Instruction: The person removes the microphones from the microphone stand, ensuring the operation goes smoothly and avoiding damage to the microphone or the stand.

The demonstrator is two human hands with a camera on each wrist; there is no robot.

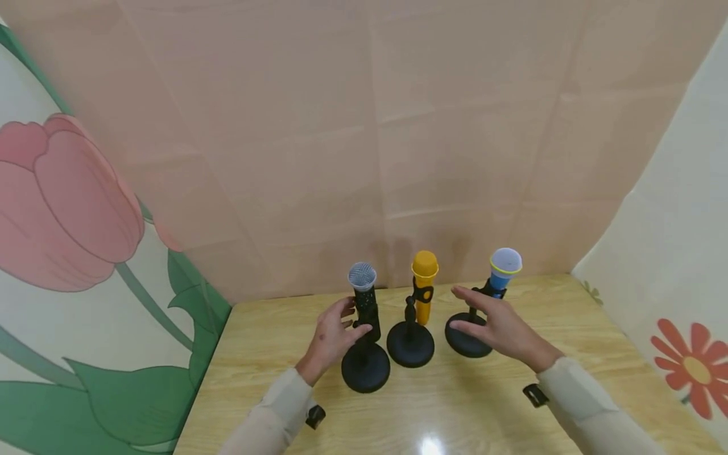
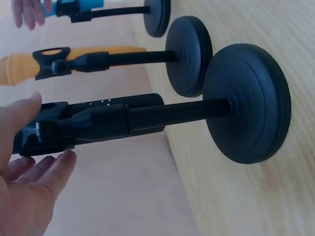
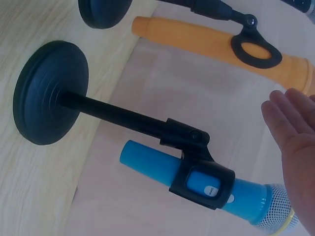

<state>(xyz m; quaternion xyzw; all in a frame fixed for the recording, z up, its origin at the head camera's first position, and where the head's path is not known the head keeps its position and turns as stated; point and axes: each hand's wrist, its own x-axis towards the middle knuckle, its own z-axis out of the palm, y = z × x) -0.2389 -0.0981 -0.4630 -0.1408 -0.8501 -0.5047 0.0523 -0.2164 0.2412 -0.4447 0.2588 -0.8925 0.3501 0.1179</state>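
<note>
Three microphones stand in a row, each clipped to a stand with a round black base. My left hand [image 1: 334, 333] is at the black microphone [image 1: 366, 306] with the silver mesh head, thumb and fingers spread to either side of its holder [image 2: 54, 125]. That hand is not closed round it. The right hand [image 1: 503, 322] reaches in by the blue microphone [image 3: 246, 196], which has a white mesh head and a yellow ring. Its fingers [image 3: 283, 115] are extended, with nothing between them and the thumb. An orange microphone [image 1: 424, 278] tilts in its clip between the two hands.
The stands' bases, such as the middle one [image 1: 411, 346], rest on a light wood table [image 1: 273, 335]. Behind hangs a creased pinkish cloth [image 1: 341, 139]. Flower-printed panels [image 1: 74, 208] flank the table on both sides.
</note>
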